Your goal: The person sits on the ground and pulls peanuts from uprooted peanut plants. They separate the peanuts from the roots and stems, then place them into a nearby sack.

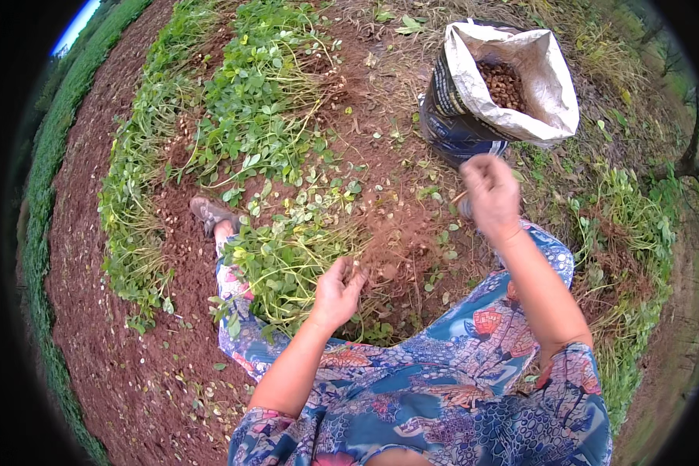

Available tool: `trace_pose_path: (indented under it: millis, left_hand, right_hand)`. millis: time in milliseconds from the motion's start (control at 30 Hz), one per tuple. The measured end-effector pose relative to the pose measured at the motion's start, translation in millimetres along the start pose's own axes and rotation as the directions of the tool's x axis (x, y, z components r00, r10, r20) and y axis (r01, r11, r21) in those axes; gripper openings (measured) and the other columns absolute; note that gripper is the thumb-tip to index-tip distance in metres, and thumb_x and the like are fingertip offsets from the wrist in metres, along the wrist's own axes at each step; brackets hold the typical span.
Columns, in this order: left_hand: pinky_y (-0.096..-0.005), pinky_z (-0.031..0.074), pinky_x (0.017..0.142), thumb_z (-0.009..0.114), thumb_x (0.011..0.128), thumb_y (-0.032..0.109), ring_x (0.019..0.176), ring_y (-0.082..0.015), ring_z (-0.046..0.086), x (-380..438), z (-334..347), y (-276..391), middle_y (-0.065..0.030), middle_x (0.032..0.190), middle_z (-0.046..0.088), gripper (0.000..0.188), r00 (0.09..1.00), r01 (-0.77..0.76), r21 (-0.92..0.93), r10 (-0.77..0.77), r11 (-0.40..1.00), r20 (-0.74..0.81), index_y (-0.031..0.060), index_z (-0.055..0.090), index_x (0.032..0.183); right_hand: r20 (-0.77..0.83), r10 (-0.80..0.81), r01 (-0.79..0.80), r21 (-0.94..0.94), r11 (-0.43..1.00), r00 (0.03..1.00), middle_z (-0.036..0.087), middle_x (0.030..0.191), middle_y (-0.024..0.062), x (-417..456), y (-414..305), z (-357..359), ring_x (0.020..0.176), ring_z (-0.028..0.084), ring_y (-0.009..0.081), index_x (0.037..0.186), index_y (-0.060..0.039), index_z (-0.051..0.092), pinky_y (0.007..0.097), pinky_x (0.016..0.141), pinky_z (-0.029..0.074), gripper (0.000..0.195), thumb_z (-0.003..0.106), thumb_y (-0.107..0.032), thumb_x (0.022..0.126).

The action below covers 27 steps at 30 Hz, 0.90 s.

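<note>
Between my legs lies a bundle of uprooted peanut plants, its leaves to the left and its soil-covered roots to the right. My left hand is at the stems and roots, thumb and fingers pinched on what looks like a small pale peanut pod. My right hand is raised just below the woven sack, its fingers curled and blurred; whether something is inside them cannot be told. The sack stands upright with its white rim rolled outward, and brown peanuts in their shells show inside.
More uprooted peanut plants lie in rows on the reddish soil at the upper left. Another heap of plants is at my right. My shoe rests by the left row. Bare branches reach in at the far right.
</note>
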State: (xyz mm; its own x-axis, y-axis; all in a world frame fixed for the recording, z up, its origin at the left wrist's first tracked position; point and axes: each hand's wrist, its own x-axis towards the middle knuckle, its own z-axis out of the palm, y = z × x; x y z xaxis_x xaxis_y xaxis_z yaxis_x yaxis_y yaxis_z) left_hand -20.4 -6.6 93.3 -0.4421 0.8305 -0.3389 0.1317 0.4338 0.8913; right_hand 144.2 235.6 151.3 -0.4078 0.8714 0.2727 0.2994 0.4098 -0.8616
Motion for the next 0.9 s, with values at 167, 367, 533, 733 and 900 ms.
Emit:
trace_pose_path:
  millis: [167, 367, 533, 733, 900]
  left_hand:
    - [-0.0316, 0.05, 0.083, 0.054, 0.093, 0.019, 0.093, -0.0162, 0.062, 30.7, -22.5, 16.0, -0.0087, 0.106, 0.064, 0.031, 0.972, 0.231, -0.707, -0.196, 0.668, 0.133, 0.0001, 0.052, 0.119]
    - [-0.0235, 0.043, 0.054, 0.053, 0.094, 0.024, 0.071, -0.0097, 0.055, 30.9, -29.9, -3.8, -0.0014, 0.087, 0.062, 0.023, 0.937, 0.296, -0.804, -0.319, 0.516, 0.141, 0.005, 0.057, 0.106]
    - [-0.0221, 0.039, 0.051, 0.049, 0.096, 0.024, 0.067, -0.009, 0.053, 33.2, 1.5, 3.4, -0.0005, 0.084, 0.059, 0.021, 0.919, 0.357, -0.788, -0.34, 0.502, 0.199, 0.0069, 0.055, 0.106]
    - [-0.0231, 0.025, 0.042, 0.044, 0.097, 0.028, 0.045, -0.0071, 0.034, 21.0, -6.7, 20.8, 0.0027, 0.062, 0.044, 0.019, 0.859, 0.493, -0.682, -0.429, 0.54, 0.281, 0.0112, 0.052, 0.093]
    - [-0.0221, 0.018, 0.039, 0.046, 0.096, 0.028, 0.04, -0.0058, 0.027, 26.5, -28.1, 19.7, 0.0039, 0.059, 0.042, 0.021, 0.788, 0.615, -0.622, -0.376, 0.484, 0.487, 0.0105, 0.053, 0.086]
  right_hand:
    - [-0.139, -0.392, 0.211, -0.657, 0.723, 0.909, 0.054, 0.117, 0.0185, 173.4, 30.0, -134.1, 0.107, 0.051, 0.0314, 0.116, -0.0036, 0.057, 0.0371, 0.093, 0.04, 0.048, 0.049, -0.044, 0.091]
    - [0.279, -0.209, 0.291, -0.295, 0.91, 0.937, 0.06, 0.109, 0.0126, 86.9, -24.5, -28.4, 0.102, 0.058, 0.0275, 0.107, -0.0034, 0.062, 0.0335, 0.09, 0.045, 0.026, 0.057, -0.019, 0.087]
    - [0.584, 0.143, -0.187, 0.016, 0.982, 0.799, 0.059, 0.112, 0.0212, -80.0, -24.6, 91.1, 0.106, 0.058, 0.0318, 0.119, 0.0036, 0.05, 0.0405, 0.088, 0.046, 0.055, 0.056, -0.042, 0.089]
    - [0.521, 0.206, -0.349, 0.192, 0.917, 0.828, 0.065, 0.093, 0.0182, -97.7, -16.2, 130.7, 0.085, 0.064, 0.0294, 0.105, 0.0024, 0.052, 0.0376, 0.075, 0.049, 0.044, 0.056, -0.038, 0.09]
    - [0.817, 0.154, -0.72, 0.381, 0.579, 0.556, 0.059, 0.092, 0.0042, -88.2, -7.6, 111.6, 0.079, 0.057, 0.0122, 0.11, -0.0011, 0.05, 0.0275, 0.069, 0.049, 0.033, 0.056, -0.029, 0.093]
